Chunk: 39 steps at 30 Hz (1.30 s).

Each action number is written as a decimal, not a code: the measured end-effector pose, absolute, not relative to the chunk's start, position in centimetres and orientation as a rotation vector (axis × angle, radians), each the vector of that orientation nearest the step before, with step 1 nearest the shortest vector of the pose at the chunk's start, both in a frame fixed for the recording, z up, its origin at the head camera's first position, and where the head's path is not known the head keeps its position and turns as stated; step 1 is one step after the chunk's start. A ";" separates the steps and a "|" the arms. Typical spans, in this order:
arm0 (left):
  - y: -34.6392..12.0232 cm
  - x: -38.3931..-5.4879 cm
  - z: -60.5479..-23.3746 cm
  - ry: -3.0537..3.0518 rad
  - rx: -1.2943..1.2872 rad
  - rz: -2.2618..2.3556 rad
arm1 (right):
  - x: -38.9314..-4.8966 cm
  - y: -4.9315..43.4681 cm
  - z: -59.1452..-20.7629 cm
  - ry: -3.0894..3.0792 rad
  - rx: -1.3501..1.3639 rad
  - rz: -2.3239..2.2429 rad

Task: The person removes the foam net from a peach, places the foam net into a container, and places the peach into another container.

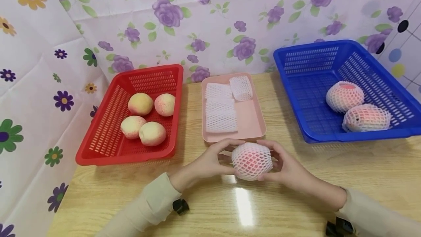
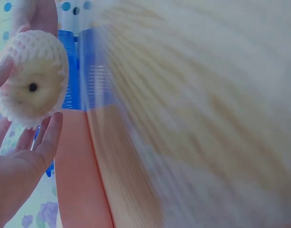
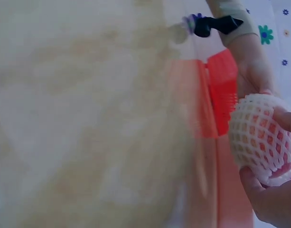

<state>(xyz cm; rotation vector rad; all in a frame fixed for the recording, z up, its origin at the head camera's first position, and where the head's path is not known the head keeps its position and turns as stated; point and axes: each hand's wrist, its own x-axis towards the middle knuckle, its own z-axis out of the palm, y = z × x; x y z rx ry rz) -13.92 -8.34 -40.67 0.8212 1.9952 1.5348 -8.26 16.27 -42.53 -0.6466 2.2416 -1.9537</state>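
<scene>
Between both hands, in front of the pink tray, is a peach in a white foam net (image 1: pixel 252 161). My left hand (image 1: pixel 213 159) grips its left side with curled fingers and thumb. My right hand (image 1: pixel 285 164) holds the right side the same way. In the left wrist view, one bare end of the netted peach (image 2: pixel 33 90) shows a small dark hole. The right wrist view shows the net stretched around the peach (image 3: pixel 261 135). The pink tray (image 1: pixel 250 123) holds white foam nets (image 1: pixel 221 114) lying flat.
At the left, a red basket (image 1: pixel 126 157) contains several bare peaches (image 1: pixel 152 134). The blue basket (image 1: pixel 315 134) at the right has two netted peaches (image 1: pixel 345 97). A flowered cloth (image 1: pixel 210 28) hangs behind the wooden table (image 1: pixel 210 207).
</scene>
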 end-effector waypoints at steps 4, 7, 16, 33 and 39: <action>-8.0 -13.5 -40.3 1.964 0.715 1.653 | -8.6 16.6 -41.9 2.227 -0.646 -1.929; -7.7 -13.1 -40.3 1.931 0.692 1.758 | -8.8 16.7 -41.5 2.232 -0.676 -1.906; -6.7 -12.0 -40.2 1.865 0.661 2.006 | -9.6 16.8 -40.9 2.245 -0.833 -1.968; -6.5 -11.5 -40.8 1.808 0.606 2.042 | -9.9 17.0 -41.2 2.194 -0.722 -2.028; -6.6 -11.6 -40.8 1.783 0.634 2.036 | -9.7 17.1 -41.3 2.215 -0.633 -2.058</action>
